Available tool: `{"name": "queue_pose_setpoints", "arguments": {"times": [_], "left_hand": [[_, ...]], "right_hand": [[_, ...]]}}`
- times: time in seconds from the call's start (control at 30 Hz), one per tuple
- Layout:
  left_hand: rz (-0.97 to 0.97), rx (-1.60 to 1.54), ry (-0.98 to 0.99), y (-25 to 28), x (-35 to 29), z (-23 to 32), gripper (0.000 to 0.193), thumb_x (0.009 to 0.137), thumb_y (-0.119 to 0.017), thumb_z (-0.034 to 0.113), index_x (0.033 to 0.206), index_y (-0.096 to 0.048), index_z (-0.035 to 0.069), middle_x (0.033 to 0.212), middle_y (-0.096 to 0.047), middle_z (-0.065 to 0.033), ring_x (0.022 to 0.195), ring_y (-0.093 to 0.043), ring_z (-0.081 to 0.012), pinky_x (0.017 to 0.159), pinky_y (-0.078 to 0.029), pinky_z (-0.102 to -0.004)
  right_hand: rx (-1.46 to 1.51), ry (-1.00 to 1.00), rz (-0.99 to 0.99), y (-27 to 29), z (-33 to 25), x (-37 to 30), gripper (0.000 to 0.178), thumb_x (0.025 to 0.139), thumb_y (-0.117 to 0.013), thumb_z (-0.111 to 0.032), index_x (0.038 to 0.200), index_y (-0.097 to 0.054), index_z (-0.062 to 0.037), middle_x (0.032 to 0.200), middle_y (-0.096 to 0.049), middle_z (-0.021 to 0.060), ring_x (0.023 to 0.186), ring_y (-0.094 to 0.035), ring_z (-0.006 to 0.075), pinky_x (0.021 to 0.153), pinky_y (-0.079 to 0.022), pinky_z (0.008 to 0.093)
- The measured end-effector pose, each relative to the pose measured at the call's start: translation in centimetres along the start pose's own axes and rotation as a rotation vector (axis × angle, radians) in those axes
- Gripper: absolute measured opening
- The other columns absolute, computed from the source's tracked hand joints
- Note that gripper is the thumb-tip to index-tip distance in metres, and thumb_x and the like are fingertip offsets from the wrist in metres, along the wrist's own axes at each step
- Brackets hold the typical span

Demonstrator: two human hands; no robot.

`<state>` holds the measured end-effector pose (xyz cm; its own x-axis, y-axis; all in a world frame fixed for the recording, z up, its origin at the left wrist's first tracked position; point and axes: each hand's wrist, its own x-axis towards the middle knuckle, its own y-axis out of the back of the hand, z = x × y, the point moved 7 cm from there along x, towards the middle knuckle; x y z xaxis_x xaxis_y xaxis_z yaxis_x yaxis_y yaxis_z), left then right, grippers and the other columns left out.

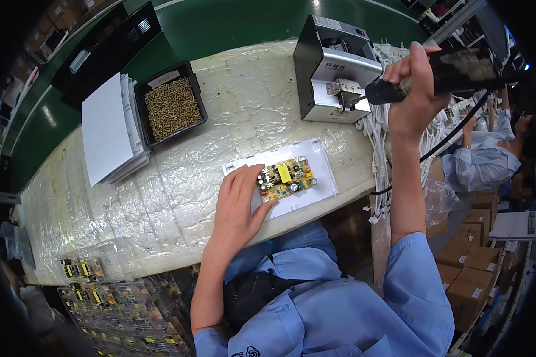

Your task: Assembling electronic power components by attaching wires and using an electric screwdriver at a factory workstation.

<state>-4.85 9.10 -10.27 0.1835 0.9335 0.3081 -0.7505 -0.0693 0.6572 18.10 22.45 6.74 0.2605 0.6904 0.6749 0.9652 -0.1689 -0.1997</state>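
On the white panel [326,179], my left hand [237,202] grasps the left end of the circuit board [285,173], thumb at the near edge, fingers at the far corner. My right hand [415,89] is wrapped around a black corded driver [461,68]; its tip is at the front of the silver-and-black machine [337,74], contact not discernible. The panel's near side lies close to the desk [178,223] edge at my body. Film-covered surface gives working room leftward to the black screw bin [200,101] and between panel and machine. The board lies component side up; its long axis runs left-right, right end angled slightly away from me, roughly parallel to the panel's long side.
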Motion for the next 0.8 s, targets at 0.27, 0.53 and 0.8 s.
{"name": "queue_pose_setpoints", "arguments": {"times": [0.27, 0.53, 0.8], "left_hand": [[-0.025, -0.052, -0.043, -0.7, 0.1, 0.1, 0.065, 0.075, -0.08, 0.016, 0.129, -0.048, 0.0, 0.124, -0.054, -0.0197, 0.118, -0.049, -0.0388, 0.103, -0.039, -0.045], [-0.066, -0.065, -0.059, 0.0, 0.4, -1.0, 0.063, 0.078, -0.077, 0.017, 0.129, -0.046, -0.002, 0.123, -0.053, -0.0205, 0.117, -0.05, -0.0389, 0.102, -0.039, -0.0458], [-0.102, -0.075, -0.037, 0.4, 0.6, -3.4, 0.061, 0.081, -0.074, 0.019, 0.131, -0.046, -0.003, 0.126, -0.052, -0.0205, 0.12, -0.048, -0.0378, 0.103, -0.038, -0.0455]], "right_hand": [[0.073, -0.229, -0.11, -1.8, -1.3, -4.3, 0.015, 0.098, -0.053, -0.016, 0.107, -0.047, -0.0067, 0.066, -0.042, -0.0005, 0.051, -0.042, 0.0099, 0.051, -0.041, 0.0281], [0.067, -0.459, -0.301, -7.3, 0.6, -9.0, 0.02, 0.096, -0.052, -0.014, 0.111, -0.04, -0.0062, 0.063, -0.04, 0.0004, 0.05, -0.043, 0.0109, 0.051, -0.043, 0.0294], [0.09, -0.376, -0.36, -8.6, 2.5, -9.6, 0.023, 0.096, -0.053, -0.018, 0.109, -0.037, -0.0095, 0.061, -0.04, 0.0004, 0.047, -0.041, 0.0106, 0.047, -0.042, 0.0284]]}}
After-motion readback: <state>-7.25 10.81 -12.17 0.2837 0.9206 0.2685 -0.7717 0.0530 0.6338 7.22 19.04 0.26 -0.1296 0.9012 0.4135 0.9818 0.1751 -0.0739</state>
